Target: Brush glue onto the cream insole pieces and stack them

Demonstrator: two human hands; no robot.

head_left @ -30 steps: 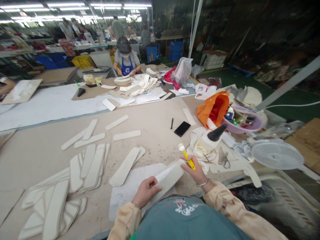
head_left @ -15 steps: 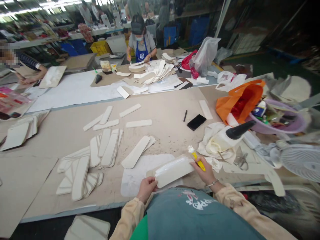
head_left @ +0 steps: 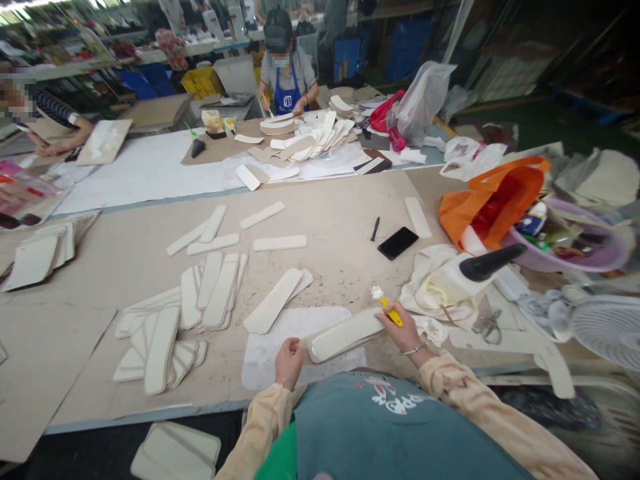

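Observation:
My right hand (head_left: pixel 401 328) grips a yellow-handled brush (head_left: pixel 393 315), its bristles coated white and pointing up and away. The same hand's fingers touch the right end of a long off-white panel (head_left: pixel 345 333) with rounded corners. Another layer shows along the panel's near edge. Beneath it lies a white sheet (head_left: pixel 255 370). At the panel's left end is my left hand (head_left: pixel 289 363), fingers curled closed; whether anything is pinched in them is hidden. Just beyond, two similar panels (head_left: pixel 274 301) overlap on the sheet's far edge.
Several loose strips and piled panels (head_left: pixel 163 350) occupy the left side. To the right are a phone (head_left: pixel 398 243), a white bottle with a black nozzle (head_left: pixel 453 283), scissors (head_left: pixel 487 327), an orange bag (head_left: pixel 480 207), a purple basin (head_left: pixel 595 257) and a fan (head_left: pixel 607 327). A co-worker (head_left: pixel 287 77) sits opposite.
My left hand has shifted slightly left, off the panel's near corner. The panel's glossy face no longer shows, and it looks narrower. The brush has moved slightly left with my right hand.

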